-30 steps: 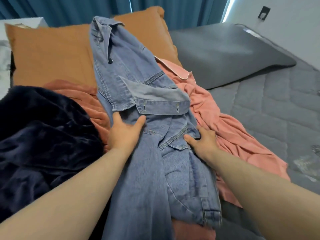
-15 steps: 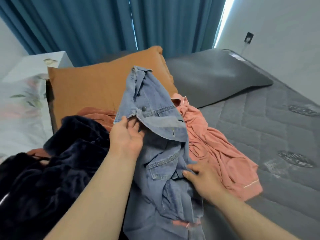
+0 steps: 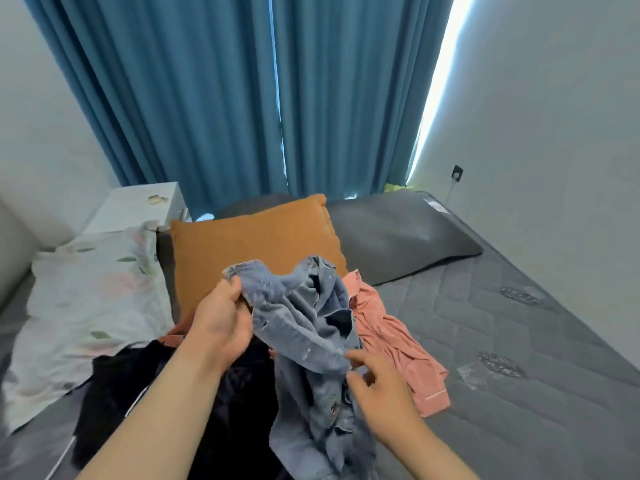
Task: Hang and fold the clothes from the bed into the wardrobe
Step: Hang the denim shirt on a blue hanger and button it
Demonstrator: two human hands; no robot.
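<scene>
- Since half a second ago the denim jacket (image 3: 304, 323) has come up from the heap and bunched together, and the left hand (image 3: 221, 327) has risen with it. The jacket now hangs in front of the lower edge of the orange pillow (image 3: 256, 244).
- The left forearm reaches in from the lower left, with the hand raised and turned partly palm-up in front of the orange pillow's lower left corner.
- The left fingers (image 3: 242, 341) curl under the gathered top edge of the jacket, and the thumb presses down on it from above, so the cloth is gripped between them.
- The right forearm comes in from the lower right. The right hand (image 3: 381, 393) sits lower and nearer the camera than the orange pillow, against the jacket's hanging folds.
- The right fingers (image 3: 358, 358) are loosely curled and slightly apart, with their tips touching the denim. Whether they pinch a fold cannot be told.
- The jacket drapes from the left hand down past the right hand, and its lower part runs out of the bottom of the view.
- A pink garment (image 3: 391, 341) lies on the grey bed (image 3: 519, 375), just right of the orange pillow's lower corner and partly behind the jacket.
- A dark fleecy garment (image 3: 138, 393) lies below the orange pillow, under the left forearm.
- A floral pillow (image 3: 90, 296) lies to the left of the orange pillow and a grey pillow (image 3: 398, 233) to its right.
</scene>
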